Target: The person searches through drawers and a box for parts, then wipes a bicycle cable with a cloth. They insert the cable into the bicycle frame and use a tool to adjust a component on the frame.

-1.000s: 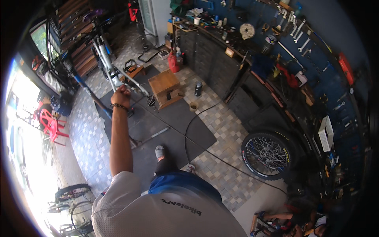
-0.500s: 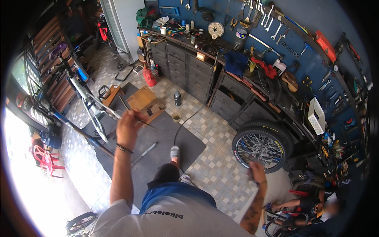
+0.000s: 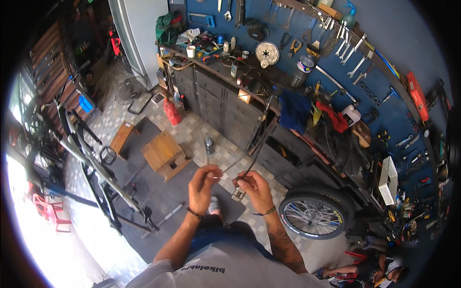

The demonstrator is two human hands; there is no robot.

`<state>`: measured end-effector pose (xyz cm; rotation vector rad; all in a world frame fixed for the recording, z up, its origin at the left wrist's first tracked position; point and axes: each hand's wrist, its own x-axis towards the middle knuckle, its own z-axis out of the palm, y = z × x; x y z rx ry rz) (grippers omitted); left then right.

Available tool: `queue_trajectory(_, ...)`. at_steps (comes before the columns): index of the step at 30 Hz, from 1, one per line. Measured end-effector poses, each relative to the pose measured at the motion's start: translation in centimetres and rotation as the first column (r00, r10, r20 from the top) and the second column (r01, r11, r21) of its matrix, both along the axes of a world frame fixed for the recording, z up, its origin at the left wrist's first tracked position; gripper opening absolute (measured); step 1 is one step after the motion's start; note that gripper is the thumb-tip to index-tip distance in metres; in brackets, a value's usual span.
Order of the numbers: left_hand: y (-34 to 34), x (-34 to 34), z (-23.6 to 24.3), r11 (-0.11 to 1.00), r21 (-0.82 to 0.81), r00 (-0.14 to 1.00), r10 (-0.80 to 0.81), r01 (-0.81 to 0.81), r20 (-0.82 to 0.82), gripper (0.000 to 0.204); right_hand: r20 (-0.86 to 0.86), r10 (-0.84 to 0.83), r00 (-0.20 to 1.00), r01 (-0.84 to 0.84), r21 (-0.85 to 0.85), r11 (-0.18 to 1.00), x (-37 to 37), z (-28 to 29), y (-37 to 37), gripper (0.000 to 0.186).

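Observation:
My left hand (image 3: pixel 203 186) is in front of my body, its fingertips closed in a pinch on a thin dark hose (image 3: pixel 234 163). A blurred thin length, probably part of this hose, sticks up from those fingers. Close by on the right, my right hand (image 3: pixel 257 192) is closed on a small silver metal part (image 3: pixel 238 193). A black cable or hose (image 3: pixel 260 148) rises from that hand toward the drawers; where it joins the metal part is hidden by my fingers. The two hands are apart.
To the left stands a bicycle frame (image 3: pixel 103 175) over a dark mat (image 3: pixel 165 197). A wooden box (image 3: pixel 164 149) and a dark bottle (image 3: pixel 209 145) are ahead. Black drawers (image 3: pixel 209 93) run along the tool wall. Bicycle wheels (image 3: pixel 312 216) lean at right; a person (image 3: pixel 374 266) sits lower right.
My left hand has come right and down to the middle with the hose. The right hand has moved left from beside the wheels and now shows the silver part. My view has shifted.

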<state>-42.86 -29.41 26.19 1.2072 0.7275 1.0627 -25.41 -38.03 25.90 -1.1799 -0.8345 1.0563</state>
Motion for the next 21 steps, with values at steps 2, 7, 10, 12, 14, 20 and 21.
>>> queue_trajectory(2,3.3,3.5,0.5,0.996,0.043,0.997,-0.074,0.074,0.003,0.027,-0.034,-0.054,0.998,0.055,0.012,0.998,1.4,1.0,4.2,0.017)
queue_trajectory(7,13.3,12.1,1.3,0.955,0.246,0.974,-0.119,0.165,-0.191,0.031,-0.027,-0.144,0.989,0.146,0.061,0.987,9.9,0.7,15.5,0.016)
queue_trajectory(10,19.2,18.4,2.0,0.943,0.267,0.977,-0.17,0.198,-0.125,0.031,0.007,-0.171,0.985,0.169,0.111,0.979,16.7,0.8,21.4,0.018)
queue_trajectory(12,23.0,22.4,1.8,0.927,0.334,0.979,-0.12,0.171,-0.166,0.03,0.053,-0.148,0.988,0.144,0.065,0.987,21.0,1.6,24.7,0.019)
queue_trajectory(14,25.8,25.7,0.3,0.901,0.399,0.97,-0.086,0.172,-0.226,0.031,0.134,-0.133,0.982,0.131,0.025,0.991,25.6,1.6,27.2,0.018)
queue_trajectory(20,31.8,35.1,-3.2,0.749,0.619,0.899,0.073,0.237,-0.433,0.039,0.286,0.051,0.957,-0.018,-0.116,0.993,38.7,-1.6,33.2,0.019)
queue_trajectory(21,32.5,36.5,-4.4,0.727,0.645,0.891,0.102,0.238,-0.443,0.04,0.296,0.084,0.951,-0.04,-0.153,0.987,40.8,-2.2,34.1,0.019)
